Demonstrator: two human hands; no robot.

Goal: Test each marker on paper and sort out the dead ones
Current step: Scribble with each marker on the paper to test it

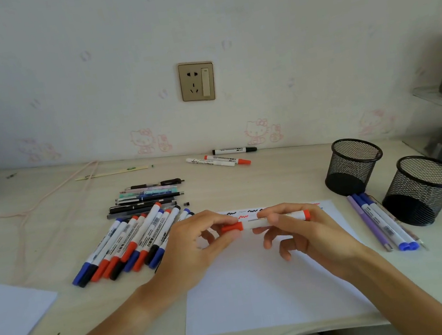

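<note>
Item, left to right: marker pile point(130, 244) beside my left hand point(197, 246), which pinches the red cap point(232, 227) (seated or just off, I cannot tell), my right hand point(296, 230) gripping the white marker point(280, 218) over the paper point(262, 291), bare sheet toward me, two mesh cups point(354, 165) at right.

Two bare forearms, sleeveless to the frame edge, no jewellery.
</note>
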